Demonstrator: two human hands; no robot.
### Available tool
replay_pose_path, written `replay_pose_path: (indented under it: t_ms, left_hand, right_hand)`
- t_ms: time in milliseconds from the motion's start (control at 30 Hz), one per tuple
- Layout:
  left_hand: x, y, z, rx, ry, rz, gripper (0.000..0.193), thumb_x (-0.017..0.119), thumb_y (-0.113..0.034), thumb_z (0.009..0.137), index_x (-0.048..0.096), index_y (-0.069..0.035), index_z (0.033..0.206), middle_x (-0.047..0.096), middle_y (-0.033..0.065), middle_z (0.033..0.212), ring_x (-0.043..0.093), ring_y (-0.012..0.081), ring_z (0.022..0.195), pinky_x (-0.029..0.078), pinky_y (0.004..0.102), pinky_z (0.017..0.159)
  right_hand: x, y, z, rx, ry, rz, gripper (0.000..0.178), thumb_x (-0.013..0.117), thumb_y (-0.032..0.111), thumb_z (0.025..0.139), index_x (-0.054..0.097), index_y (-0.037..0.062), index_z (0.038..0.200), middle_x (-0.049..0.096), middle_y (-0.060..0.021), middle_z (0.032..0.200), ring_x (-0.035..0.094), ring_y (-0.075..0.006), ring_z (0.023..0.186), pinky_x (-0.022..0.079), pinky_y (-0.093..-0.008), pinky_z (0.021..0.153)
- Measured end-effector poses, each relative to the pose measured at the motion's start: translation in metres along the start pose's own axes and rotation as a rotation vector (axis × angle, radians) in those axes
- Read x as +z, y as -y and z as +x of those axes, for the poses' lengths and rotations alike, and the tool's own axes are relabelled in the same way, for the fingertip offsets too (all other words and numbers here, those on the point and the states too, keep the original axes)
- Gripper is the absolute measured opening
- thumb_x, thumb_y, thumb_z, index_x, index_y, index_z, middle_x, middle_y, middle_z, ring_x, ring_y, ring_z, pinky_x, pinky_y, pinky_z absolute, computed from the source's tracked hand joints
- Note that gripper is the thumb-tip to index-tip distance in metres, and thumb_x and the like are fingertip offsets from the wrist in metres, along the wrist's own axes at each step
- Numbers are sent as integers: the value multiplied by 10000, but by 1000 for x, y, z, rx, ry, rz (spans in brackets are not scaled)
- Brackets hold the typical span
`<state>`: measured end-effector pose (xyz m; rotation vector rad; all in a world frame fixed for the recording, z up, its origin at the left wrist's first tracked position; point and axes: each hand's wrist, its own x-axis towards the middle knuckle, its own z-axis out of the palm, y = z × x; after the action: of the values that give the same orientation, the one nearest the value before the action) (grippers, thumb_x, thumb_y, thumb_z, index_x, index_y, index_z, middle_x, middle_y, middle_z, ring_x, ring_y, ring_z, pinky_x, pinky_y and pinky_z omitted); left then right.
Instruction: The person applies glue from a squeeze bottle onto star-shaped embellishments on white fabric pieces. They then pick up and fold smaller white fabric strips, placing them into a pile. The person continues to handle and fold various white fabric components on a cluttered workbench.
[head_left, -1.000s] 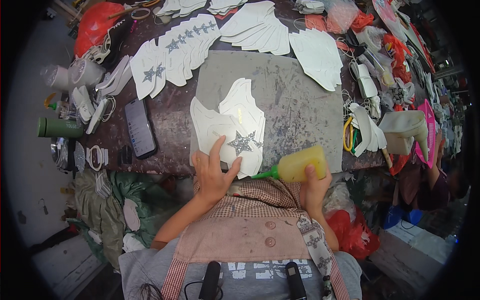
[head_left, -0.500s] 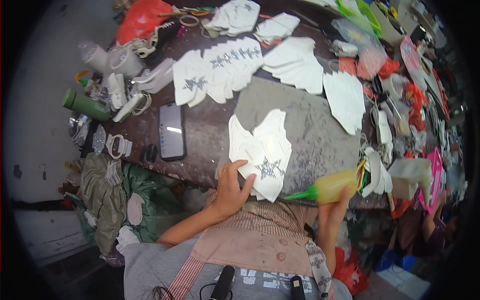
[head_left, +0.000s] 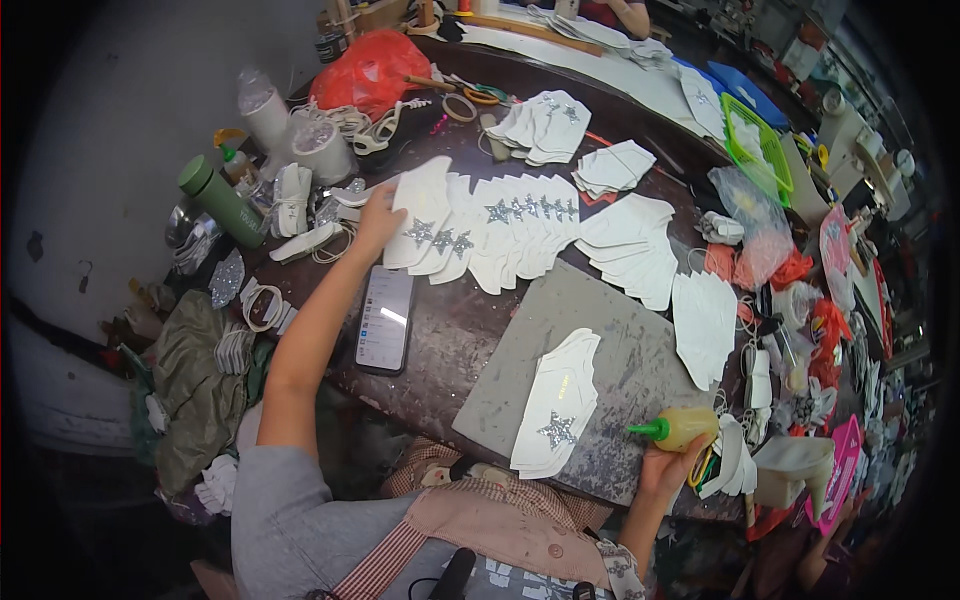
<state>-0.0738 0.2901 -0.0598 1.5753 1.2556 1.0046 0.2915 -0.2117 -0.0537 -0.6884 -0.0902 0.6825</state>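
Crosswise, the yellow bottle (head_left: 690,428) points its nozzle (head_left: 654,429) left.

You have 2 bare hands: 1 left hand (head_left: 378,220) and 1 right hand (head_left: 670,470). You can count 1 yellow squeeze bottle with a green nozzle (head_left: 688,428), 1 black-framed smartphone (head_left: 385,320), 1 green cylindrical flask (head_left: 222,200), 1 bright green plastic basket (head_left: 782,183), 1 grey flat board (head_left: 510,370), 1 stack of white cut pieces bearing 1 visible silver glitter star (head_left: 558,431) and 2 fanned sets of plain white pieces (head_left: 638,248).
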Motion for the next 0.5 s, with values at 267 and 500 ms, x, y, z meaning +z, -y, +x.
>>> replay_pose_path:
  t_ms: [267, 500]
  left_hand:
    - [-2, -71, -37, 423, -160, 692, 583, 772, -266, 824, 525, -23, 1292, 579, 201, 1085, 577, 353, 1037, 489, 428, 855]
    - [79, -118, -246, 267, 409, 423, 575, 776, -363, 810, 604, -32, 1247, 558, 138, 986, 564, 272, 891, 463, 400, 780]
  right_hand:
    - [-4, 3, -3, -21, -35, -19, 609, 644, 424, 944, 452, 91, 1416, 556, -113, 1362, 568, -336, 1216, 536, -486, 970]
    - [-7, 0, -2, 5, -14, -1, 596, 655, 396, 945, 461, 88, 1418, 553, -115, 1375, 562, -335, 1231, 500, -489, 1017]
